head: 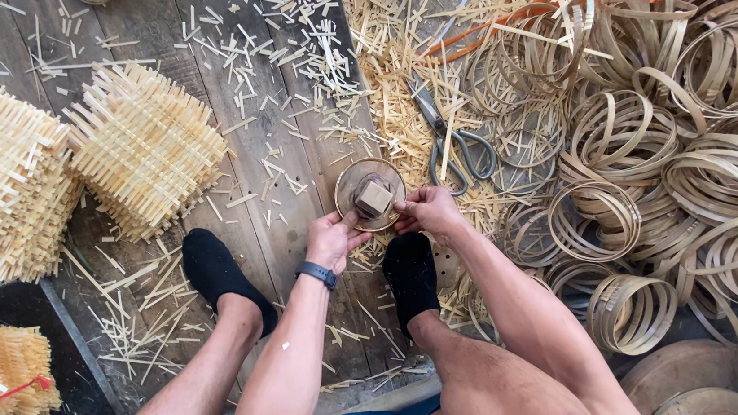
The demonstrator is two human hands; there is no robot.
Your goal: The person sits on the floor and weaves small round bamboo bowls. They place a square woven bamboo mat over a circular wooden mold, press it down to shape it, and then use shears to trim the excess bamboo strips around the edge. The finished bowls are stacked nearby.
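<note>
On the plank floor (pixel 225 113), between the person's two black-socked feet, both hands meet at a round bamboo hoop (pixel 370 195) with a small wooden block (pixel 374 197) sitting in its middle. The left hand (pixel 330 238) comes in from below, forearm stretched forward with a dark wristband (pixel 317 274) on it, fingers curled and pinching the hoop's near-left rim. The right hand (pixel 426 209) reaches across the right knee, wrist bent inward, fingertips closed on the near-right rim. The thumbs almost touch.

Scissors (pixel 453 141) lie just right of the hoop in loose bamboo offcuts (pixel 392 70). Further right, a big heap of finished rings (pixel 679 150) crowds up to the right forearm, leaving little room that side. To the left, the boards are more open, strewn only with slivers, until two stacks of woven mats (pixel 67 164) well apart at the left edge. The left foot (pixel 217 272) rests in that open stretch; the right foot (pixel 412 275) sits directly below the hoop.
</note>
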